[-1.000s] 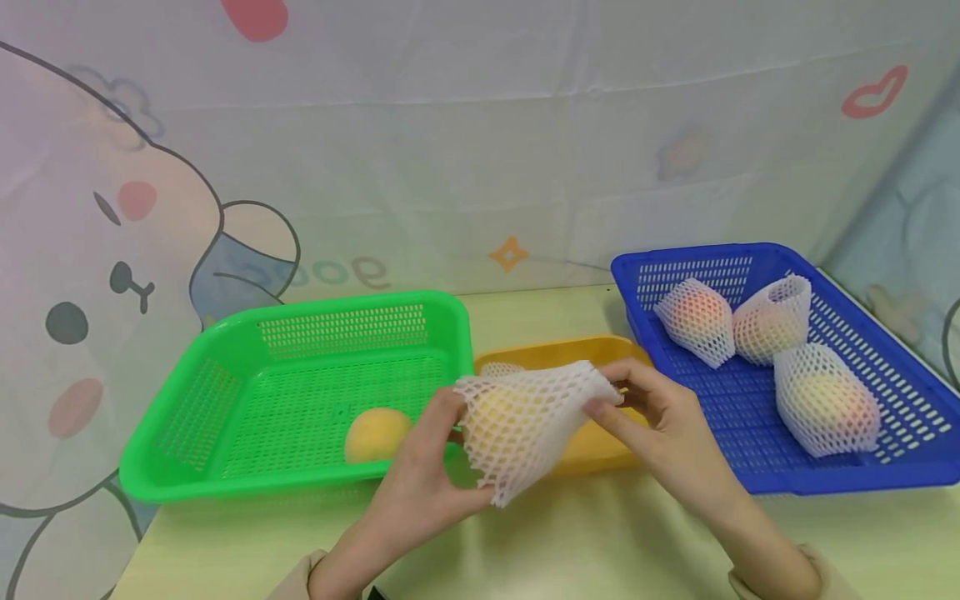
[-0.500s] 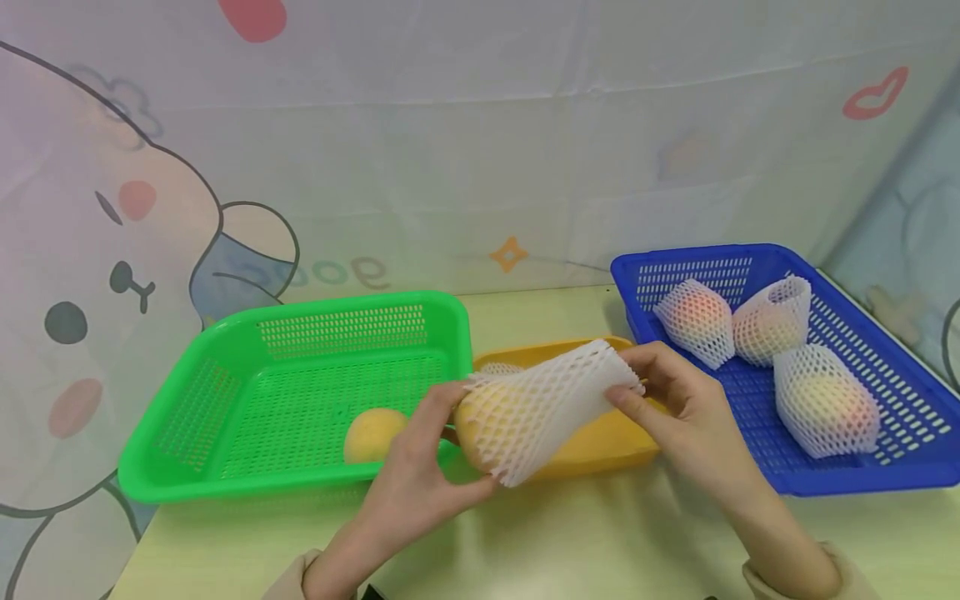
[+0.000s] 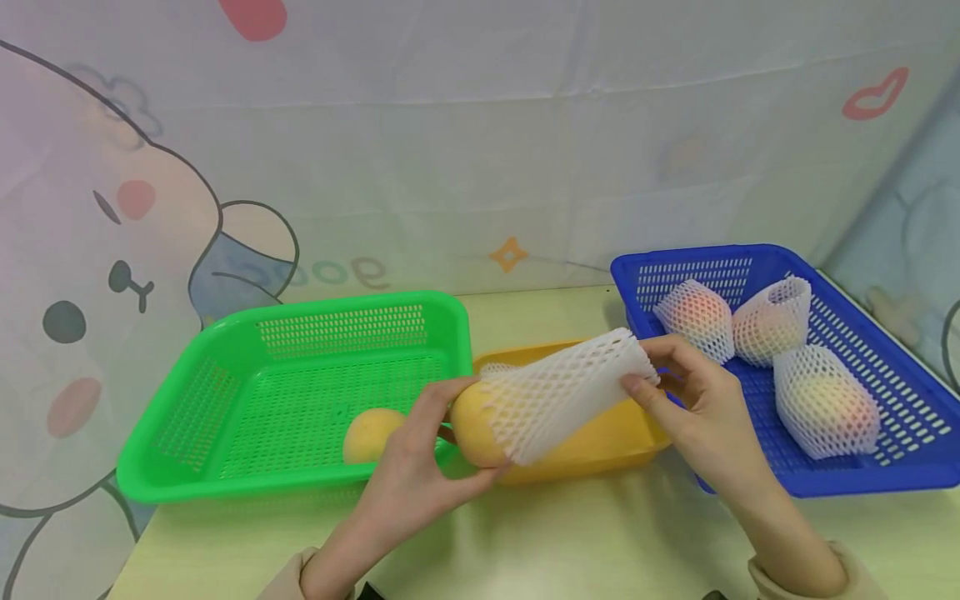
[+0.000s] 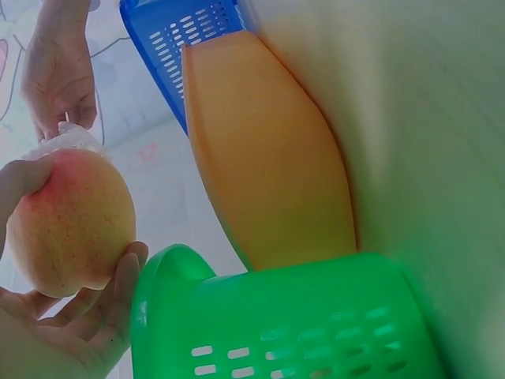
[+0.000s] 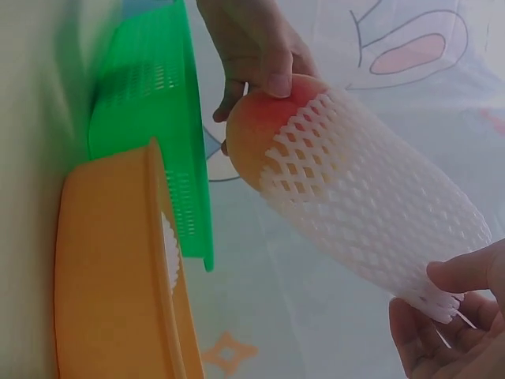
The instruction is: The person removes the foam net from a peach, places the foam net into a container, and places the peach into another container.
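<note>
My left hand (image 3: 412, 467) grips a yellow peach (image 3: 474, 427) with a red blush, fingers and thumb around its bare end. A white foam net sleeve (image 3: 570, 392) covers the peach's other side and stretches to the right. In the right wrist view the net (image 5: 379, 205) lies over roughly half the peach (image 5: 256, 130). My right hand (image 3: 697, 408) pinches the sleeve's far end between thumb and fingers. Both hands are above the orange basket (image 3: 600, 450). From the left wrist, the peach (image 4: 75, 225) shows mostly bare, with the net behind it.
On the left stands a green basket (image 3: 292, 479) with one bare peach (image 3: 371, 435). To the right, a blue basket (image 3: 750, 481) holds several net-wrapped peaches (image 3: 825, 402). White netting (image 3: 498, 367) shows inside the orange basket. A patterned cloth hangs behind.
My right hand has moved right and slightly up, drawing the net sleeve with it. More of the peach in my left hand is bare. The left hand stays nearly in place.
</note>
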